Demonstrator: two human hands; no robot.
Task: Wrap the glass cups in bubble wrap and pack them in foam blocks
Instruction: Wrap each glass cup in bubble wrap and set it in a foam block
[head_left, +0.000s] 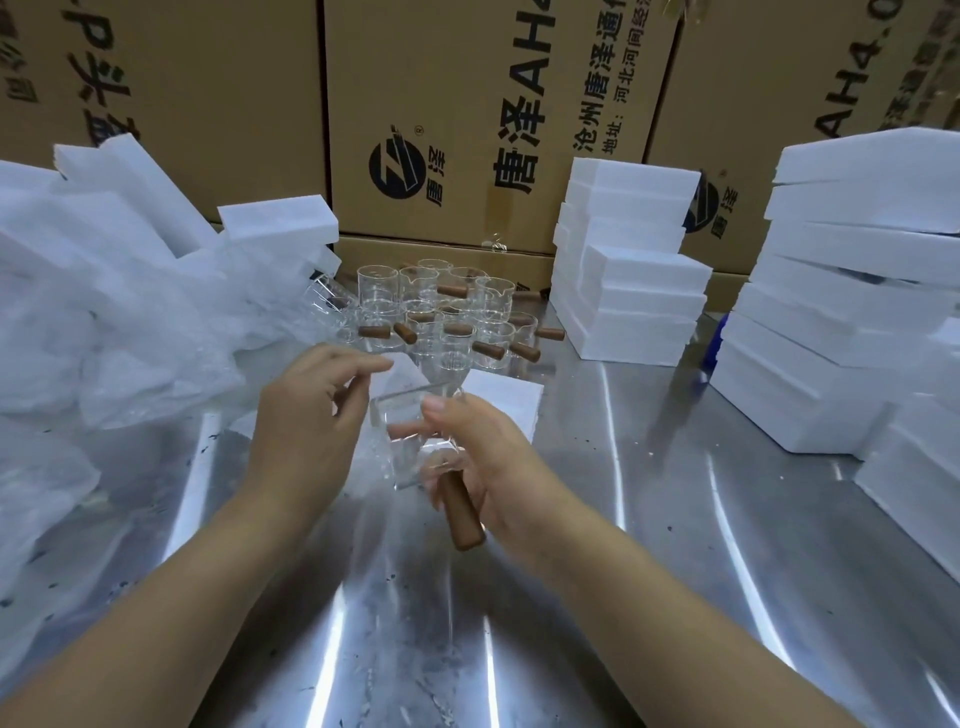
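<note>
Warehouse packing station, stacked cartons (457, 119), foam blocks (631, 270), steel table (675, 519)

Right grip (478, 457) holds a glass cup (410, 441) tilted over the steel worktop (675, 545), thumb on the glass, w/ the brown wood handle (460, 512) sticking out below the palm toward the camera. Clear wrap (371, 499) hangs at the cup's left side & the left grip (306, 415) is just beside it, fingers curled, tho can't tell if it pinches the wrap. Behind the hands: a flat foam piece (506, 402) on the worktop, then more cups (441, 312) standing close together; crumpled plastic heap (104, 322) w/ foam on the L, foam blocks (628, 270) stacked on the R, printed cardboard boxes (441, 130) at the back.
</note>
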